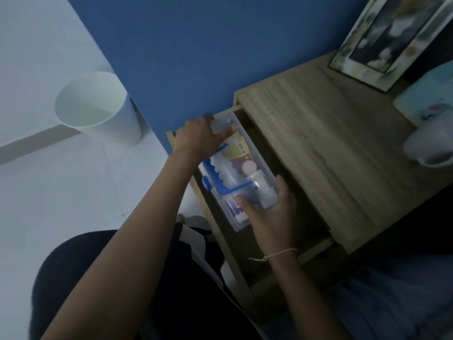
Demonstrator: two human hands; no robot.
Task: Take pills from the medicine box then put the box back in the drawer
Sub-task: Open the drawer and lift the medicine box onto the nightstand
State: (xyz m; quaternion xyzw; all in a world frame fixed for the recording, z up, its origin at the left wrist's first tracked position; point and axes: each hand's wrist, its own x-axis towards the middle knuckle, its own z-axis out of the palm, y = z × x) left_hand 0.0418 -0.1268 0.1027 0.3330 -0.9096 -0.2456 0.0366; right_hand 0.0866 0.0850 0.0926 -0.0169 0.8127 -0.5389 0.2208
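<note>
While both hands grip it, the medicine box point(235, 173) sits inside the open drawer point(277, 192), lid shut, bottles and packets showing through the clear plastic. Left hand point(198, 136) is curled over the far end, right hand point(272, 212) wrapped round the near end. Is it coming out or going back? Can't tell from here, and no loose pills are in sight. Off to the right, a mug point(429, 146) and a framed picture point(389, 38) stand on the wooden worktop point(318, 148); a white bin point(98, 106) waits on the floor. Nothing blocks the drawer, though the box fits snugly against its side.
</note>
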